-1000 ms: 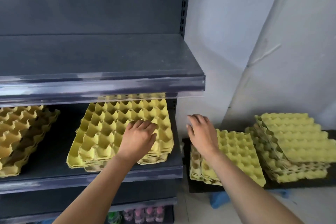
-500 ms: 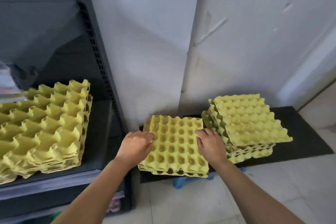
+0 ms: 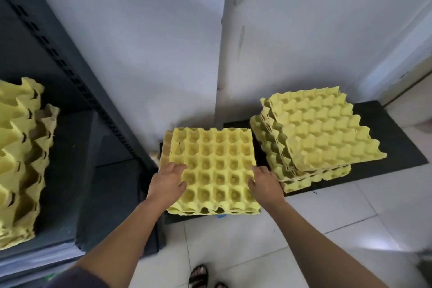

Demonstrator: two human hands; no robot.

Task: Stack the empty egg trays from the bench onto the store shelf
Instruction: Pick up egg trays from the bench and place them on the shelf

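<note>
While the person stands in sandals (image 3: 198,276) on the white floor tiles (image 3: 304,229), both hands reach down to the near pile (image 3: 210,212) of yellow egg trays. This pile sits on the left end of the black bench (image 3: 385,124), close to the white wall (image 3: 163,42). The hands are apart, one on each side of the top egg tray (image 3: 215,161). The left hand (image 3: 167,182) lies over the tray's left edge, with its fingers and thumb resting loosely on top. The right hand (image 3: 264,184) is at the tray's right edge with its thumb on top. I cannot tell if its fingers curl under the edge. The top egg tray lies flat on its pile with its cups facing up. Just to the right, a messy far pile (image 3: 320,133) of egg trays sits on the same bench, with its trays turned at different angles. On the left, the dark store shelf (image 3: 77,159) holds a shelf pile (image 3: 18,147) of yellow trays, well apart from the hands.
</note>
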